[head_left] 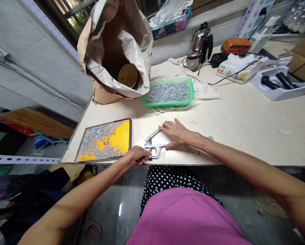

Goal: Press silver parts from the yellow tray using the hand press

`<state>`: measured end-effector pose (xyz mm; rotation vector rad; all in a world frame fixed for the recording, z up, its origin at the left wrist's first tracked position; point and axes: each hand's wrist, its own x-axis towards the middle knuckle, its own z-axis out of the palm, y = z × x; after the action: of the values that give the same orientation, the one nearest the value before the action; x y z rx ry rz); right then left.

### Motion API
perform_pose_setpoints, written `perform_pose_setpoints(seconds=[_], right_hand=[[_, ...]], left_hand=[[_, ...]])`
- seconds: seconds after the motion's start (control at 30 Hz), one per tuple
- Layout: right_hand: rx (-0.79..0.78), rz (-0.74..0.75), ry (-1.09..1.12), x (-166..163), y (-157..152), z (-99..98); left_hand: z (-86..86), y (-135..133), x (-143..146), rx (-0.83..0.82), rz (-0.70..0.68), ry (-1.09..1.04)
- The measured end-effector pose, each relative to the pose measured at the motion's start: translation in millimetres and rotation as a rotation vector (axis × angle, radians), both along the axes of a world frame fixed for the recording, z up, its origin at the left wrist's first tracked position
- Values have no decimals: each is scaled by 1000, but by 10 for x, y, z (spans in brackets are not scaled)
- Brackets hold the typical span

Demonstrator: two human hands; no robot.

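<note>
On the table near its front edge lies a silver hand-press pliers with a spring and a small red part at its jaw. My right hand spans its spread handles, fingers over the upper one and thumb by the lower one. At the jaw end, my left hand has thumb and fingers pinched together; whatever is between them is too small to make out. Left of it sits a shallow tray with a yellow bottom, holding many small silver metal pins. A green basket full of similar pins stands behind the pliers.
A large open woven sack with a round yellowish container inside stands at the back left. Further right are a metal kettle, a metal cup, an orange battery tool, a tissue box and a white tray.
</note>
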<state>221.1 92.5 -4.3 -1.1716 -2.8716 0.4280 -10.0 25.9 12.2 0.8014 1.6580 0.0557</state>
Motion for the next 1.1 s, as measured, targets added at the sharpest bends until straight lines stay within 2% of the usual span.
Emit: perform_pose_setpoints(seconds=[0.27,0.37,0.43,0.53,0.6,0.67,0.83,1.1], right_hand=[[12,-37,-1,-36,-29,29],[9,-38,12,-25,-76,52],[10,-30,31,-15,-111,72],[15,-34,46,-15,-150,97],[8,-38,40,-20,-168,118],[-7,-42,33,-17,-181,150],[-87,-16,29,50,-190,238],[-41,-121,-111,19,-202,262]], left_hand=[[42,-23,19,2,5,10],[95,-72,16,78,-91,102],[124,-115,25,302,-243,304],[122,-141,100,764,-500,544],[77,-103,193,961,-679,533],[9,-19,292,1052,-840,484],[-112,204,429,1053,-1032,421],[-35,364,573,988,-1080,499]])
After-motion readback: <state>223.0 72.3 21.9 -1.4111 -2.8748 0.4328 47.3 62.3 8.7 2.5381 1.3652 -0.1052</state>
